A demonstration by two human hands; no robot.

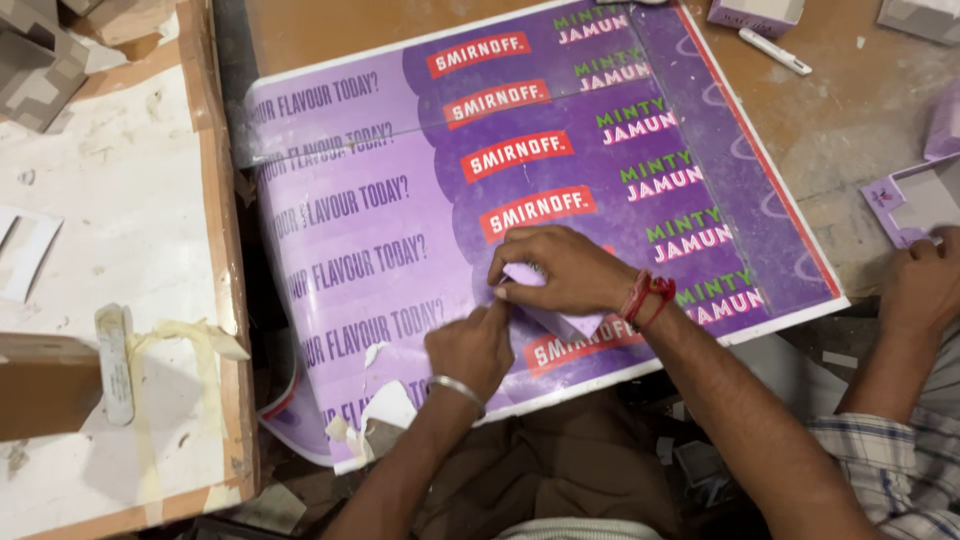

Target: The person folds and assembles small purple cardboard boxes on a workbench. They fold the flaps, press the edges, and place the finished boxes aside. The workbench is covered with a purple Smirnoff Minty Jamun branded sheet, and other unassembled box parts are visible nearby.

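Small purple piece pinched over the big printed sheet

Your right hand (565,272) and left hand (470,348) meet, both clamped on the purple piece (525,275) near the desk's (850,110) front edge; pull unevenly and you could tear it or crease the printed sheet (420,240) beneath.

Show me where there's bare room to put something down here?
The brown floor between the purple sheet's red edge and the white pen is bare. The white board left of the sheet has open space. It is crowded around the left hand and right hand, folding a small purple piece.
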